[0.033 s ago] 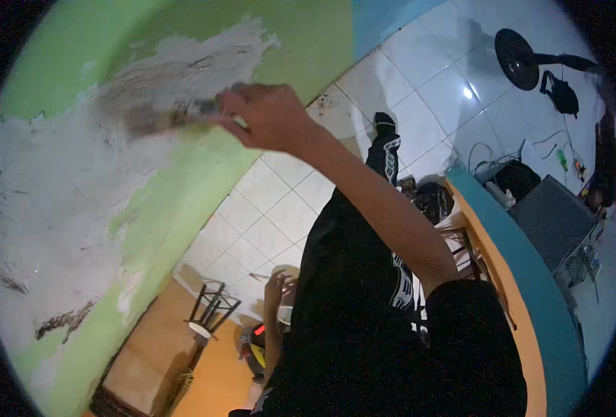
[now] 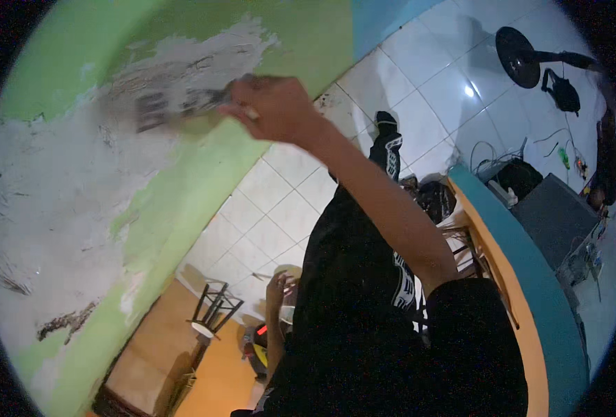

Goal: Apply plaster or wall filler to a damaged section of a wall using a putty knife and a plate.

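Observation:
At the upper left my right hand (image 2: 270, 108) is closed round the handle of a putty knife (image 2: 152, 111). Its broad flat blade, a little blurred, lies at the whitish patch (image 2: 65, 167) on the green wall (image 2: 169, 201). Rough, grey-brown streaks of filler show just above the blade. Low in the middle, my left hand (image 2: 277, 286) is held near my body with its fingers curled. A pale container (image 2: 287, 314) shows in part beside it; my dark clothing hides the rest, so what the fingers hold is unclear.
A small stool (image 2: 214, 309) stands by a brown panel (image 2: 152, 347) at the wall's foot. On the right runs a teal-topped partition (image 2: 509, 243), with a dark grey box (image 2: 554, 219) and cables beyond it. A black round-based stand (image 2: 518, 58) is on the tiled floor (image 2: 273, 198).
The putty knife has shifted slightly to the right along the wall and its blade looks sharper. My right hand has moved slightly upward; the left hand has barely moved.

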The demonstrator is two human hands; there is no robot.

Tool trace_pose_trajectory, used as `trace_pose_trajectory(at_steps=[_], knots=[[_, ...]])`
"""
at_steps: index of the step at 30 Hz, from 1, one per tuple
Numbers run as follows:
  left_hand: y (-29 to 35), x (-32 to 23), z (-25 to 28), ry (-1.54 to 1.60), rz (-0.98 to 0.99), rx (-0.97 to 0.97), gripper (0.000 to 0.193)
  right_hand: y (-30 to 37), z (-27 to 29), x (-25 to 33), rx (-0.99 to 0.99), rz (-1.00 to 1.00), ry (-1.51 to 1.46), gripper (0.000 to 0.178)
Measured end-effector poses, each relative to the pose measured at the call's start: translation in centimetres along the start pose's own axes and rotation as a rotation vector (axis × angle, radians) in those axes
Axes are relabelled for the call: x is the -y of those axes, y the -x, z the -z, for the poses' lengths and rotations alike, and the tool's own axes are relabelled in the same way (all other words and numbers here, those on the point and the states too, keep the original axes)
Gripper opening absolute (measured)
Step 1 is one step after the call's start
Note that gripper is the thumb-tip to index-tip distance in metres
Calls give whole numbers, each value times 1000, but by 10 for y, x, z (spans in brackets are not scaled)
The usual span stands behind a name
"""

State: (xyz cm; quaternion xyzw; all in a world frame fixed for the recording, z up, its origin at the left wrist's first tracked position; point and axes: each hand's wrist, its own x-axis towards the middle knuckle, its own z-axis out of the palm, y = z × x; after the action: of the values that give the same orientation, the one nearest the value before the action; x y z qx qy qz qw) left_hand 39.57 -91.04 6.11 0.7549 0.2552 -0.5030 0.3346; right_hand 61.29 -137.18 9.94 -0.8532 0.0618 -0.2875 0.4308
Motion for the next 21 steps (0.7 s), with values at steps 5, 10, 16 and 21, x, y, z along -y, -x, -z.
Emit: trace_pose_trajectory(at_steps=[5, 10, 16, 21], knots=[[11, -5, 8, 75, 52, -38, 33, 93, 0, -79, -81, -450, -48, 28], [-1, -2, 10, 3, 66, -18, 35, 114, 5, -41, -74, -405, -17, 23], [5, -16, 26, 41, -83, -26, 41, 4, 2, 48, -168, 18, -131, 26], [5, -31, 19, 80, -121, -26, 44, 63, 3, -32, -11, -216, 42, 24]])
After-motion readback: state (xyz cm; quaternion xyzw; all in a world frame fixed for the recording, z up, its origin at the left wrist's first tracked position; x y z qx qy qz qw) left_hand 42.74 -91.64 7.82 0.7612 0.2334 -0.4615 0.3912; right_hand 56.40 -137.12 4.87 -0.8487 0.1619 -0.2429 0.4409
